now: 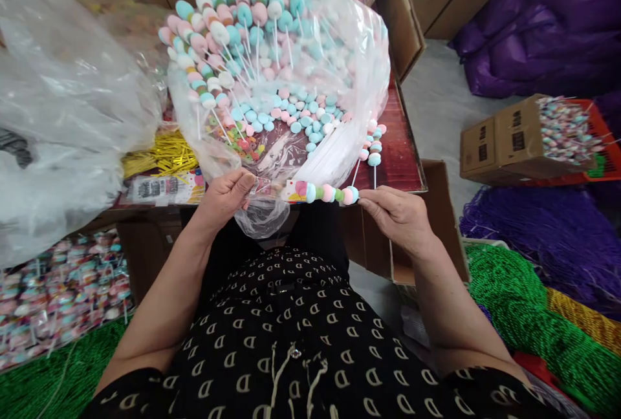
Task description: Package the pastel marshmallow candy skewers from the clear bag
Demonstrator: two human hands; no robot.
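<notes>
A short marshmallow candy skewer (328,193) in blue, pink, white and green lies level between my hands at the table's front edge. My right hand (400,217) pinches its right end. My left hand (227,198), thumb and fingers pressed together, grips a clear printed wrapper (262,187) near the skewer's left end. Whether the skewer's tip is inside the wrapper I cannot tell. Behind them a big clear plastic bag (371,44) holds loose marshmallow pieces (301,118), gummy rings (245,144) and white sticks (334,154). Many finished skewers (233,24) are heaped on its far left side.
Two skewers (374,147) rest on the dark red table (405,141) at right. Gold twist ties (169,155) and flat printed wrappers (160,189) lie left. Cardboard boxes (478,147), purple sacks (543,31) and green cord bundles (524,296) surround the table. Wrapped skewers (63,290) fill the lower left.
</notes>
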